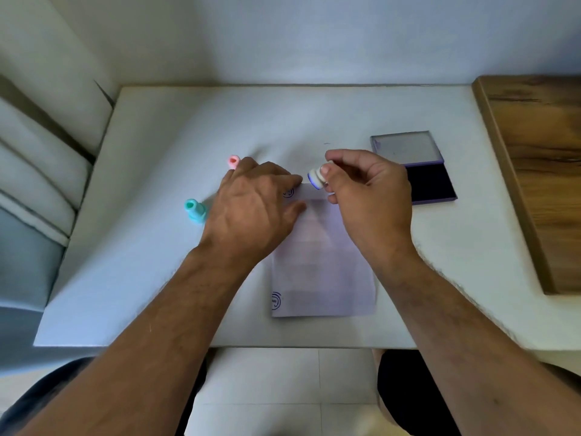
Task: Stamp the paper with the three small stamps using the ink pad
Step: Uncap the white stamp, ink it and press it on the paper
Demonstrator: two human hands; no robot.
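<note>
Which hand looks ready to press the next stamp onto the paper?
The right hand: it holds the inked white stamp over the paper's top edge. The left hand lies flat, holding the paper.

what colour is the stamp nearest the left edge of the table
Teal: the stamp stands just left of the left hand. The head view shows it.

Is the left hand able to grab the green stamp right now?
Probably yes. The left hand lies flat on the paper, holding nothing, and the green stamp stands just beside it on the table with nothing between them.
</note>
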